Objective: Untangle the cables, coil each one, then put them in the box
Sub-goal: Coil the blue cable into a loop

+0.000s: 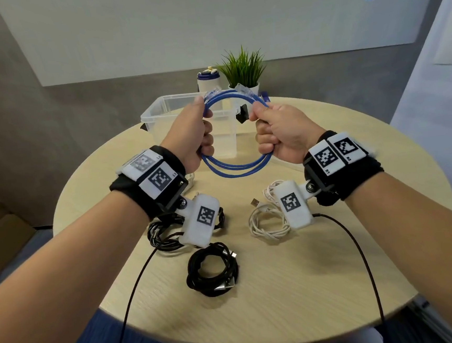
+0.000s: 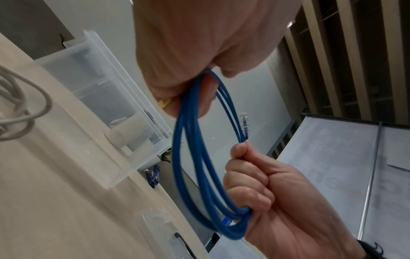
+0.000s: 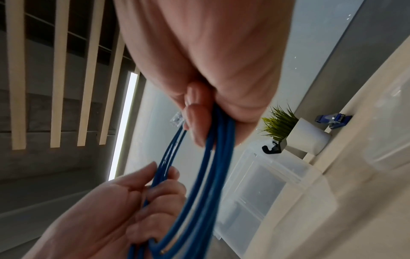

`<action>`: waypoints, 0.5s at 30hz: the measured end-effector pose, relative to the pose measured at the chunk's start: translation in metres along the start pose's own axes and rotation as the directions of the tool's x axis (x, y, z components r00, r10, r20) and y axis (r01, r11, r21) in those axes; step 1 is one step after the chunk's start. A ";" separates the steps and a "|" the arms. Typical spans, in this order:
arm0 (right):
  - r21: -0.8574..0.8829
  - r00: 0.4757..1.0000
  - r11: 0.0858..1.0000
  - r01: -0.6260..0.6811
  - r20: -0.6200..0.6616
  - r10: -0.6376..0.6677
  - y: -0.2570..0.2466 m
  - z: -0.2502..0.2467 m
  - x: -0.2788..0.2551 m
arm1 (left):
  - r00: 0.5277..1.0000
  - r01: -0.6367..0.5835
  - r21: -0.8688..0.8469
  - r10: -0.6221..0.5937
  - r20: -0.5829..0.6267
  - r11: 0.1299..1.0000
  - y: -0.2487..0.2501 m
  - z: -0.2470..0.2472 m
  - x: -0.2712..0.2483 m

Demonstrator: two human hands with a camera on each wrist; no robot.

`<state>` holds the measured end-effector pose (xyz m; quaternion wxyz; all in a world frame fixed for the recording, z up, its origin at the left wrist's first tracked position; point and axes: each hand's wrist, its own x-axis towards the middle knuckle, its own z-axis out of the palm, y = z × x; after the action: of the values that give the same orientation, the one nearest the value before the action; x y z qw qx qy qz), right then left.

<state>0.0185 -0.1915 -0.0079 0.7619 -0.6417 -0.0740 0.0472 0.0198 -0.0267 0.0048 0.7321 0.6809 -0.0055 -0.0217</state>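
Both my hands, left hand (image 1: 197, 135) and right hand (image 1: 279, 132), grip the coiled blue cable (image 1: 237, 167). Coiling looks finished. Next I'd lower it into the box (image 1: 159, 108).

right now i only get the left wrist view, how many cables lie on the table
observer: the head view shows at least three: black coil, braided coil, white coil.
operator: anything in the box
observer: no cable shows in the box; it looks empty.
operator: is the blue one coiled
observer: yes, the blue cable is a loop gripped by the left hand and the right hand, with both plugs at its top.
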 end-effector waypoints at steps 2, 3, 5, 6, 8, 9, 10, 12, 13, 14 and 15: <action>-0.011 1.000 1.000 0.001 0.006 -0.001 -0.001 0.000 0.000 | 0.998 -0.039 0.032 0.041 -0.046 0.999 -0.001 -0.001 0.003; -0.014 1.000 1.000 0.003 0.013 -0.003 0.000 -0.001 -0.001 | 0.996 -0.056 0.026 0.058 -0.074 0.998 -0.002 -0.001 0.004; -0.019 1.000 1.000 0.008 0.020 -0.008 0.000 -0.004 -0.002 | 0.987 -0.076 -0.024 0.072 -0.145 0.997 -0.004 -0.005 0.008; -0.021 1.000 1.000 0.009 0.022 -0.008 0.001 -0.005 -0.002 | 0.980 -0.087 -0.068 0.074 -0.183 0.994 -0.004 -0.008 0.010; -0.018 1.000 1.000 0.011 0.012 -0.011 0.001 -0.010 -0.002 | 0.969 -0.123 -0.189 0.077 -0.233 0.974 -0.004 -0.015 0.014; -0.014 1.000 1.000 0.015 0.002 -0.015 0.001 -0.012 -0.002 | 0.967 -0.137 -0.215 0.083 -0.239 0.967 -0.004 -0.019 0.015; -0.006 1.000 1.000 0.022 -0.009 -0.022 0.000 -0.015 -0.001 | 0.968 -0.143 -0.188 0.098 -0.230 0.972 -0.005 -0.023 0.016; 0.016 0.999 0.999 0.040 -0.035 -0.040 -0.002 -0.019 0.000 | 0.976 -0.138 -0.003 0.135 -0.169 0.990 -0.007 -0.027 0.016; 0.022 0.997 0.999 0.049 -0.053 -0.048 -0.004 -0.021 0.001 | 0.981 -0.136 0.104 0.148 -0.121 0.985 -0.010 -0.028 0.015; 0.024 0.996 0.998 0.057 -0.070 -0.055 -0.005 -0.023 0.002 | 0.985 -0.135 0.191 0.153 -0.081 0.972 -0.013 -0.029 0.014; 0.020 0.995 0.998 0.062 -0.082 -0.061 -0.007 -0.025 0.002 | 0.986 -0.136 0.257 0.155 -0.056 0.957 -0.016 -0.030 0.015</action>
<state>0.0250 -0.2163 -0.0048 0.7725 -0.6320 -0.0620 -0.0017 0.0350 0.0012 -0.0135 0.6389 0.7664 -0.0307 0.0587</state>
